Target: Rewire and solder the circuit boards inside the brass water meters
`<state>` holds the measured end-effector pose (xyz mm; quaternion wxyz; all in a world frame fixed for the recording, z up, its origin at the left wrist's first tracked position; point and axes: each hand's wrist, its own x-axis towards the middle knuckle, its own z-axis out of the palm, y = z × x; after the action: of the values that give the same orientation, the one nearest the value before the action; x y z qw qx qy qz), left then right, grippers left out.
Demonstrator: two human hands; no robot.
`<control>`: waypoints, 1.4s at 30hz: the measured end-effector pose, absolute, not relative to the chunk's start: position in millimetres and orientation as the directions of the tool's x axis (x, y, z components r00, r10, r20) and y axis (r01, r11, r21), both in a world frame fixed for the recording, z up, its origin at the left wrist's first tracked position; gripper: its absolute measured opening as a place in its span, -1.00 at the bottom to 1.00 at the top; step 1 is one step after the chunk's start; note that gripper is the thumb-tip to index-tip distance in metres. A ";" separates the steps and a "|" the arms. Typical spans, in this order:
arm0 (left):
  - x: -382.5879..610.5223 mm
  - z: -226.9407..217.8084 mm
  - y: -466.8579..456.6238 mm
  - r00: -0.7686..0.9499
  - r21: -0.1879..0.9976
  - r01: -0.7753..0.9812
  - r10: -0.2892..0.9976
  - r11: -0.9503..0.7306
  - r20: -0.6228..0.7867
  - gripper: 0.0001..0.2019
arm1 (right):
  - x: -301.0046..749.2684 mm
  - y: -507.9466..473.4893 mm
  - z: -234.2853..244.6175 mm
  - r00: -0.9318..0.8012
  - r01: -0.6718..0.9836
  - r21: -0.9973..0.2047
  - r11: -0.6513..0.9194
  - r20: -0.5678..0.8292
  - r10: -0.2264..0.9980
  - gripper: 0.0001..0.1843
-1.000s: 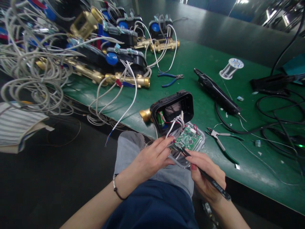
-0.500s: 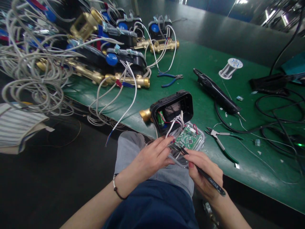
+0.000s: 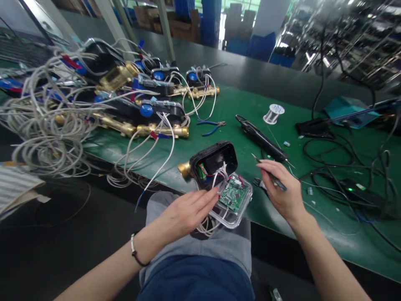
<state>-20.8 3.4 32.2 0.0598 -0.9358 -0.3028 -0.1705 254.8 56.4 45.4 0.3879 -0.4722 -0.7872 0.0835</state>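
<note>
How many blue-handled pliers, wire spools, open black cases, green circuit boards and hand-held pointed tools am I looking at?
Blue-handled pliers: 1
Wire spool: 1
Open black case: 1
Green circuit board: 1
Pointed tool in the right hand: 1
Total: 5

The open black housing [image 3: 230, 151] is seated at the near edge of the counter [image 3: 169, 167], its cavity turned nearward, a brass fitting [image 3: 184, 169] projecting at left. The green circuit board [image 3: 233, 194] is carried in a clear cover [image 3: 236, 220] just before it, with white wires [image 3: 223, 170] bunched between. A slim pointed tool [image 3: 280, 184] is held tilted in the right hand [image 3: 286, 194], clear of the board.
</note>
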 end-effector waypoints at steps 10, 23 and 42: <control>-13.5 48.4 14.9 0.826 -0.223 0.562 0.526 -0.796 0.203 -0.73 | 248.7 148.9 30.4 -0.514 0.768 -0.315 0.558 0.217 0.830 -0.60; 22.9 73.3 15.3 0.268 0.971 0.220 0.951 0.097 -0.155 -0.79 | 282.1 10.6 17.5 -0.239 0.848 -0.328 0.415 0.463 0.854 -0.73; 32.8 74.4 20.9 0.243 0.980 0.097 0.951 0.175 -0.194 -0.69 | 312.7 8.4 31.3 0.033 0.585 -0.810 0.030 0.061 0.998 -0.60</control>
<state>32.8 20.9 74.4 -0.5848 -0.5287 -0.4955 -0.3648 312.7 8.4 31.3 0.3466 -0.6298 -0.6283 0.2975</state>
